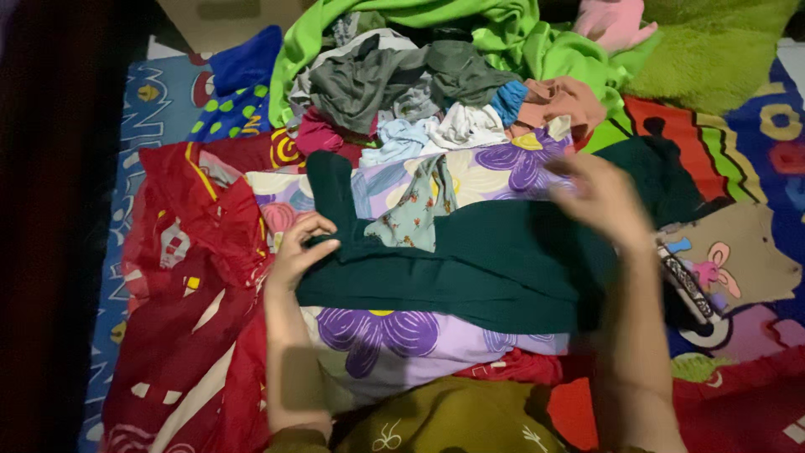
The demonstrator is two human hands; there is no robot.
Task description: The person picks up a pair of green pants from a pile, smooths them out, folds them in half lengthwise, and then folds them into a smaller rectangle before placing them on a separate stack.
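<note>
A dark green garment [470,268] lies spread flat in front of me on a purple-flowered cloth [394,335]. My left hand [303,249] pinches its left edge, near a narrow sleeve that runs up and away. Blurred with motion, my right hand [599,197] hovers over the garment's upper right part; whether it grips the cloth I cannot tell. A small pale green floral piece [415,214] rests on the garment's top edge.
A heap of mixed clothes [419,92] sits behind, with a bright green cloth [520,33] over it and a fuzzy green cushion [713,42] at the far right. Red patterned fabric [193,285] lies at the left. A colourful cartoon mat [738,252] covers the floor.
</note>
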